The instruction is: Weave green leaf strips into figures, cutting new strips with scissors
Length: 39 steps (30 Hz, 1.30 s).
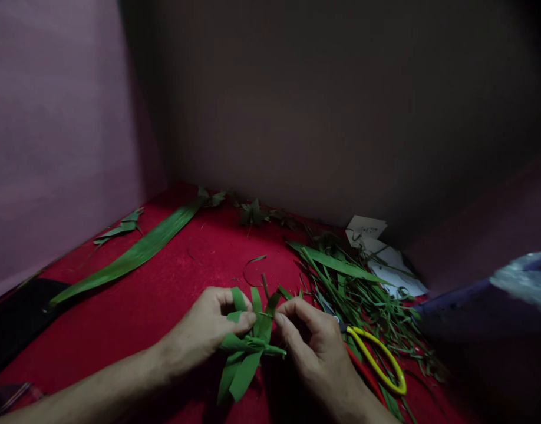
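Note:
A woven green leaf figure, made of folded and crossed leaf strips, is held between both hands above the red surface. My left hand pinches its strips between thumb and forefinger on the left side. On the right side, the thumb and forefinger of my right hand are closed on a strip end near the figure's top. Broad leaf ends hang down below it, and a thin stem pokes up from the middle. Scissors with one yellow and one red handle lie beside my right hand, their blades partly hidden.
Leaf scraps and strips are heaped at the right, with white paper behind them. One long leaf crosses the red surface at left. Small folded leaf pieces lie along the wall. A dark flat object lies at far left.

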{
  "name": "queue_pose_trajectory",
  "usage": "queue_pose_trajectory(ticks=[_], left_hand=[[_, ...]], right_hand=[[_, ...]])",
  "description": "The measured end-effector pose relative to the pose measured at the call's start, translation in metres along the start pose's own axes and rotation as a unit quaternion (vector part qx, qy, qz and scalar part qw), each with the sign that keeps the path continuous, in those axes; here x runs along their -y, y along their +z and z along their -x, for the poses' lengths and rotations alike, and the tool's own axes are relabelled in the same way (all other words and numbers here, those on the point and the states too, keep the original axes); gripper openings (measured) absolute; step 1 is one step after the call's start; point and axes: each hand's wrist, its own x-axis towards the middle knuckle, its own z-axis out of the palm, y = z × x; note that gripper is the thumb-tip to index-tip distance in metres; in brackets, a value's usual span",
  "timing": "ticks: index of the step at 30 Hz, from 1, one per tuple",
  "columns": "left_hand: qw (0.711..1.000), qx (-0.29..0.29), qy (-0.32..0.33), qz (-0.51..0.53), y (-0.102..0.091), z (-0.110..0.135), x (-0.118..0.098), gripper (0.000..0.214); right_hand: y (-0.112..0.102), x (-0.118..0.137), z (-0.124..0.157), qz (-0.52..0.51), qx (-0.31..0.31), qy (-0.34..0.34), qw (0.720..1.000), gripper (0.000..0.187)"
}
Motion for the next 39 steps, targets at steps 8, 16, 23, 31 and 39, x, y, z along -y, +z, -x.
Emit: queue_pose_trajectory(ticks=[8, 16, 23, 31, 39], left_hand=[[1.000, 0.014, 0.012, -0.014, -0.0007, -0.0006, 0.0029, 0.027], [1.000, 0.027, 0.001, 0.004, -0.0001, 0.0017, -0.0004, 0.031], [1.000, 0.022, -0.003, 0.014, 0.0003, 0.0013, -0.0042, 0.036], [0.999, 0.035, -0.003, 0.005, 0.0000, 0.0017, -0.0034, 0.035], [0.999, 0.040, -0.009, 0.003, -0.0026, 0.0012, -0.0029, 0.033]], right_hand=[[0.0009, -0.0013, -0.0005, -0.001, -0.004, 0.009, 1.000, 0.020], [-0.0011, -0.0002, -0.0011, -0.005, -0.001, 0.004, 1.000, 0.019], [-0.0015, -0.0014, 0.0001, -0.003, 0.000, -0.007, 1.000, 0.019], [-0.0012, -0.0026, -0.0005, -0.006, 0.008, -0.006, 1.000, 0.019], [-0.0012, -0.0069, -0.0002, -0.022, 0.010, -0.019, 1.000, 0.017]])
